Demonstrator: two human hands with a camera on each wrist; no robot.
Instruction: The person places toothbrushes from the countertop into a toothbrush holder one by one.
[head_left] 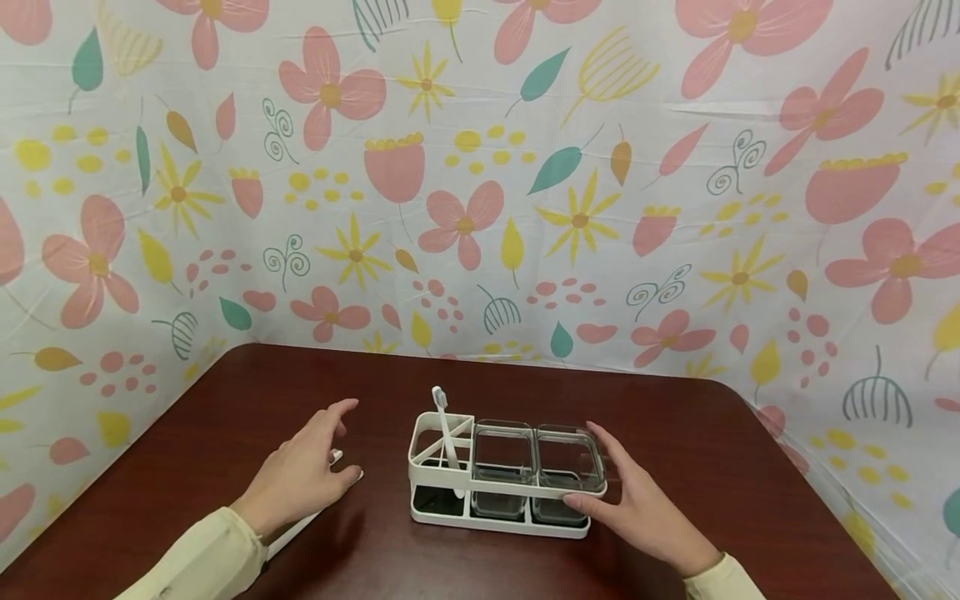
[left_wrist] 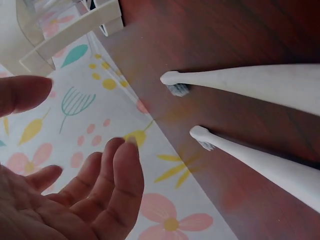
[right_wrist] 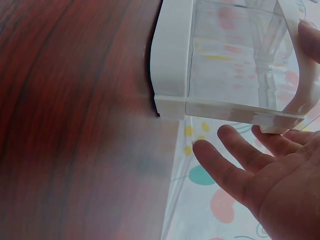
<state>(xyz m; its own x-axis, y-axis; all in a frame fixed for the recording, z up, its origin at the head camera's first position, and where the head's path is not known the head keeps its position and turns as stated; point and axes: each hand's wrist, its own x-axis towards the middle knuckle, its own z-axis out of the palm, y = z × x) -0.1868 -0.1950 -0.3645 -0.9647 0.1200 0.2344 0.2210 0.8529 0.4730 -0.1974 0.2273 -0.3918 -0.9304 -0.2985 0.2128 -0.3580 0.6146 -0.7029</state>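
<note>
A white toothbrush holder with two clear cups in it stands mid-table. One white toothbrush leans upright in its divided left compartment. My right hand holds the holder's right end, thumb at the front and index finger at the back corner; the other fingers spread beside its end in the right wrist view. Left of the holder, my left hand hovers with its fingers apart and nothing between them. Below it two white toothbrushes, an upper one and a lower one, lie on the table in the left wrist view.
The dark red-brown wooden table has rounded far corners. A white cloth with pink, yellow and green flowers hangs behind it and along both sides.
</note>
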